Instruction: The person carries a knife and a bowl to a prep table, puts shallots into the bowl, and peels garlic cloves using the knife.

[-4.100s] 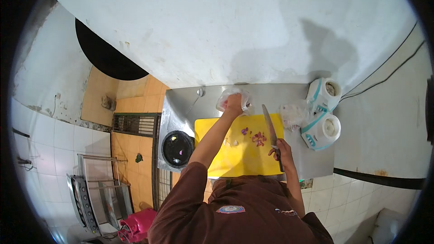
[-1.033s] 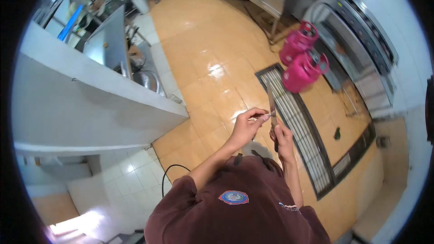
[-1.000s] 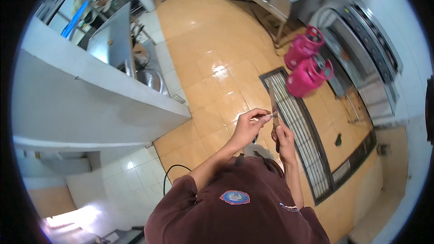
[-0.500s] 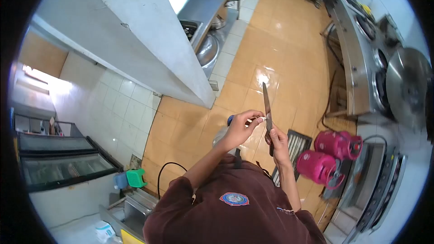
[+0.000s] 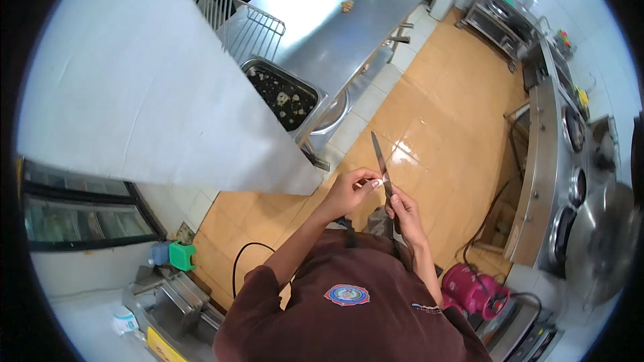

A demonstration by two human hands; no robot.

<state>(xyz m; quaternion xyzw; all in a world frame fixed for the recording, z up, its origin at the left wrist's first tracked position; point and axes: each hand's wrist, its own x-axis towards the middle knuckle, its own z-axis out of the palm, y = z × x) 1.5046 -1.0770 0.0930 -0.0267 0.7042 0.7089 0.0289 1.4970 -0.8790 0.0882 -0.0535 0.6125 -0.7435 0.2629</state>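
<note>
In the last second, we note, the view has swung round to bring the steel table (image 5: pixel 315 40) nearer; knife (image 5: pixel 380 155) and small pale piece (image 5: pixel 383 180) stay together in mid-air, so the handwork looks unbroken. We see the left hand (image 5: pixel 344 194) pinching the piece at the blade, the right hand (image 5: pixel 404 212) wrapped round the handle. Knife's long axis runs forward, tip ahead and slightly left, over floor (image 5: pixel 436 121) right of the table's near corner.
</note>
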